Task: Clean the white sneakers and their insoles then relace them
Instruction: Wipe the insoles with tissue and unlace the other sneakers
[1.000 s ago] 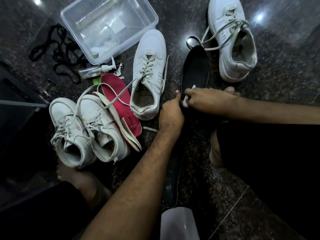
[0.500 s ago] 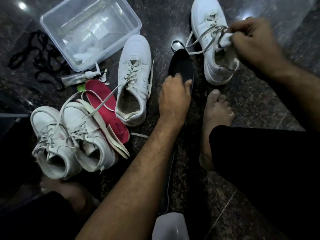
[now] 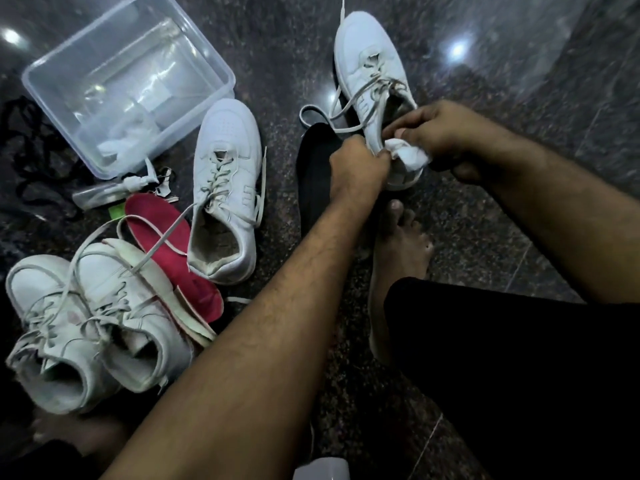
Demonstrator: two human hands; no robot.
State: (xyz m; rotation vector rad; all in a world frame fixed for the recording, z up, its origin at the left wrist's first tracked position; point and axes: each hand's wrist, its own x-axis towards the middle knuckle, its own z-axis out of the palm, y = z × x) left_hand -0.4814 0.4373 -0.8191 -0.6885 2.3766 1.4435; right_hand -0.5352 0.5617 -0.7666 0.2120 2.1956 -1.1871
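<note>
The step in hand looks like wiping the heel of the far white lace-up sneaker (image 3: 372, 69), which lies on the dark speckled stone floor (image 3: 519, 220), its heel toward the person. The right hand (image 3: 440, 133) has its fingers clamped on a crumpled white cloth (image 3: 408, 157) pressed against that heel, while the left hand (image 3: 356, 168) pinches the cloth's near edge beside it. A black foam insole (image 3: 317, 168) lies just beside this shoe, partly under the left wrist. 3 other white sneakers (image 3: 225, 188) wait at the left. Next, the cloth probably needs regathering and rubbing along the sole edge, with the shoe steadied.
</note>
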